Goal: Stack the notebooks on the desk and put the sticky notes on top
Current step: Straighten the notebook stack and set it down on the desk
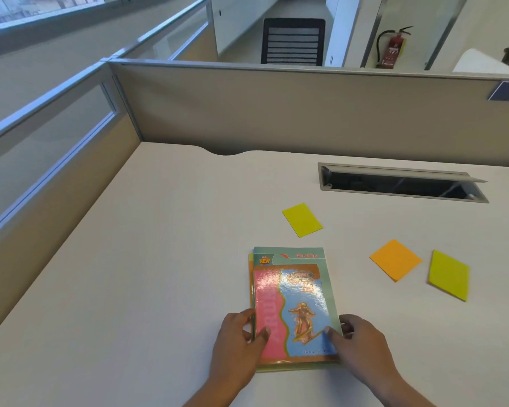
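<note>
A stack of notebooks [294, 301] lies on the pale desk [159, 259], near its front middle. The top one is smaller, with a pink and blue glossy cover; a green notebook shows beneath it. My left hand [238, 345] grips the stack's left edge, thumb on the pink cover. My right hand [362, 345] grips the right edge, thumb on the blue cover. Three sticky note pads lie loose to the right: a yellow one [302, 219] behind the stack, an orange one [395, 259], and a yellow-green one [449, 275] farthest right.
An open cable hatch [400, 183] with a raised metal lid is set in the desk at the back right. Grey partition walls [306, 113] close the desk at the back and left. A black chair and a fire extinguisher stand beyond the partition.
</note>
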### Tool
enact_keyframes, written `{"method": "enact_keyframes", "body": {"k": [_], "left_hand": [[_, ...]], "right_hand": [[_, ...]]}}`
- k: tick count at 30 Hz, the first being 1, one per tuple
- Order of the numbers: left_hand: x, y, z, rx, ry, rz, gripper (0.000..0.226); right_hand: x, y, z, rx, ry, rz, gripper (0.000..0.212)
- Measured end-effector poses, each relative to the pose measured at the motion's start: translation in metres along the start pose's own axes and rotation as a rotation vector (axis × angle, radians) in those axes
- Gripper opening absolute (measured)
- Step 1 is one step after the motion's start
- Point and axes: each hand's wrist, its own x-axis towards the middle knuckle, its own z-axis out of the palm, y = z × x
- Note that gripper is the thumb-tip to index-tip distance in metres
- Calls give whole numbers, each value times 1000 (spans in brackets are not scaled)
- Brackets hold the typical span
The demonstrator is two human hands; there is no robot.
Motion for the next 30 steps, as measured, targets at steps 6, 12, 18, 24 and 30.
{"method": "enact_keyframes", "body": {"k": [6, 12, 18, 24, 30], "left_hand": [[8, 8, -2, -35, -20, -99, 33], [10, 11, -6, -32, -37, -105, 25], [8, 14, -9, 21, -46, -103, 13], [16, 7, -10, 79, -73, -113, 13], [17, 4, -7, 64, -63, -106, 9]], "right_hand": [[8, -1, 2, -62, -159, -71, 48], [20, -14, -10, -56, -235, -86, 79], [19, -7, -6, -94, -219, -51, 76], [19, -2, -1, -87, -163, -22, 49], [19, 2, 0, -84, -155, -36, 45]]}}
